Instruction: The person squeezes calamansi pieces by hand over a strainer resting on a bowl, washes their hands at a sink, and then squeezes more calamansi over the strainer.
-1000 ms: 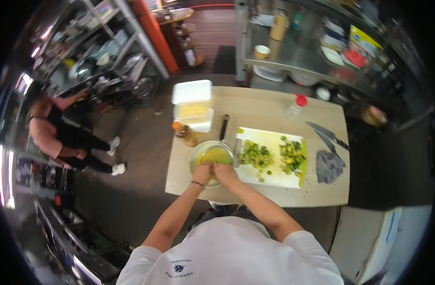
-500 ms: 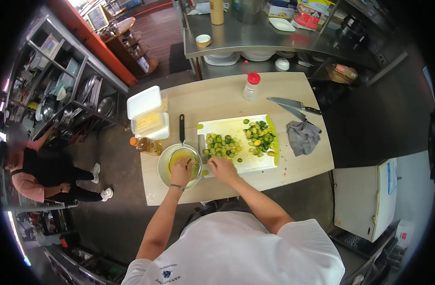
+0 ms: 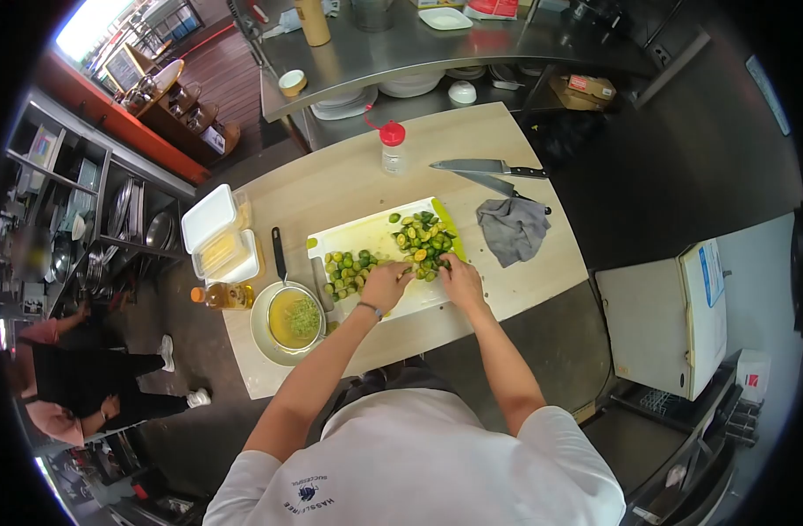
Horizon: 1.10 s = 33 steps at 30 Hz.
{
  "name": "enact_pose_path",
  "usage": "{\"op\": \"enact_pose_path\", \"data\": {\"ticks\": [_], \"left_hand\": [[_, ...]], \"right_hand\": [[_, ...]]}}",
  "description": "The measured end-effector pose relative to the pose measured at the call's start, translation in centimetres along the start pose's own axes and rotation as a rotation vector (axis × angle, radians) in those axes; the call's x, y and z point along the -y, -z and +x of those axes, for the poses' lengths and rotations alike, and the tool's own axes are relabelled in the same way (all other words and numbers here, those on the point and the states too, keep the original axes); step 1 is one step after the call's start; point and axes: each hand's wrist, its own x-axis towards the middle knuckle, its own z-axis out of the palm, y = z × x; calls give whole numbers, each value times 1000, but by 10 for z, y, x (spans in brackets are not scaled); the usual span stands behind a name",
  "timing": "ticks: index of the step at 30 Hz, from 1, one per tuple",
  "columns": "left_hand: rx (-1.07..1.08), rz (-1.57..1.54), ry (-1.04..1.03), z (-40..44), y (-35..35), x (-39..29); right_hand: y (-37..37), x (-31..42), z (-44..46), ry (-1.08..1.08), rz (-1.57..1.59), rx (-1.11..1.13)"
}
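A white cutting board (image 3: 410, 307) with green corners lies under both hands. On its right sits a heap of cut calamansi (image 3: 423, 232), green-skinned, some showing yellow-orange flesh. A second group of paler calamansi pieces (image 3: 347, 272) lies on the left. My left hand (image 3: 389, 286) is over the board between the groups, fingers drawn together towards the heap; what they pinch, if anything, is hidden. At the heap's lower right edge, my right hand (image 3: 462, 284) has its fingers curled against the calamansi. Left of the board, a strainer (image 3: 296, 319) with greenish pulp rests over a pale bowl (image 3: 264, 337).
Two knives (image 3: 480, 167) and a grey cloth (image 3: 513, 230) lie at the right. A red-capped bottle (image 3: 392, 147) stands at the back. An orange-capped bottle (image 3: 228, 296) and an open plastic container (image 3: 219, 254) are at the left. Another person (image 3: 77, 368) stands beyond.
Both hands have moved right, from the strainer and the board's left edge to the heap of cut calamansi. The strainer is now uncovered. The camera view has shifted.
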Motion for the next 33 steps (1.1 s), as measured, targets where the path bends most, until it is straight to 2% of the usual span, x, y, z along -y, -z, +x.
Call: {"op": "enact_pose_path", "data": {"ticks": [3, 5, 7, 9, 11, 13, 15, 17, 18, 20, 22, 25, 30, 32, 33], "left_hand": [[87, -155, 57, 24, -18, -7], [97, -148, 116, 24, -18, -12], [-18, -197, 126, 14, -13, -13], [-38, -127, 100, -11, -13, 3], [-61, 25, 76, -42, -8, 15], [-44, 79, 158, -71, -4, 19], [-28, 123, 244, -88, -4, 21], [-129, 156, 133, -92, -8, 18], [-138, 160, 141, -91, -9, 18], [-13, 225, 147, -90, -11, 20], [-20, 235, 157, -90, -15, 30], [-5, 258, 130, -92, -24, 49], [-1, 306, 50, -93, -22, 62], [-134, 185, 182, -88, -5, 43], [-133, 183, 176, -86, 0, 40]], "right_hand": [[10, -2, 1, -41, 74, -13], [11, -16, -5, -46, 79, -42], [9, -31, -14, -46, 89, -69], [7, -46, -27, 30, 51, -116], [5, -50, -42, 32, 66, -63], [-8, -43, -50, 45, 83, -8], [-26, -31, -55, 190, 114, 11], [-36, -2, -52, 244, 110, 64], [-42, 13, -50, 236, 62, 111], [-56, 32, -45, 240, 10, 160], [-71, 36, -35, 317, -198, 258], [-85, 36, -24, 349, -308, 257], [-85, 47, -15, 352, -309, 277], [-85, 50, -13, 336, -313, 285], [-84, 52, -12, 305, -249, 294]]}}
